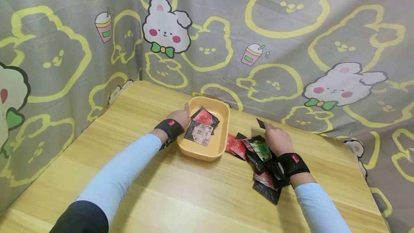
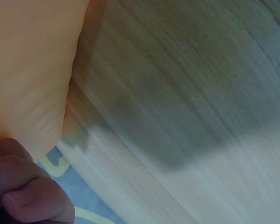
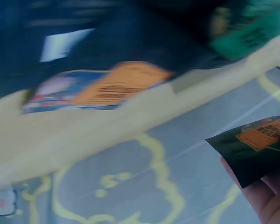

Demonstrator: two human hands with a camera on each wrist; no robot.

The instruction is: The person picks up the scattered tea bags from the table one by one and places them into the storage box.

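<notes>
My left hand [image 1: 179, 118] holds the yellow plastic tub [image 1: 223, 132] by its left side, thumb up at the rim. In the left wrist view the curled fingers [image 2: 35, 198] lie against the tub's outer wall [image 2: 32, 60]. Inside the tub lie a red-and-black sachet [image 1: 204, 117] and a black one with a pale floral label [image 1: 201, 133]. My right hand [image 1: 278, 140] pinches a small black sachet [image 3: 252, 149] with an orange label, raised above the far side of a loose pile of sachets [image 1: 261, 150].
The pile of black, red and green sachets spreads over the wooden table [image 1: 181, 197], right of the tub. Behind the table's far edge hangs a grey curtain [image 1: 226, 6] with yellow outlines and white rabbits, and it runs along the left side too.
</notes>
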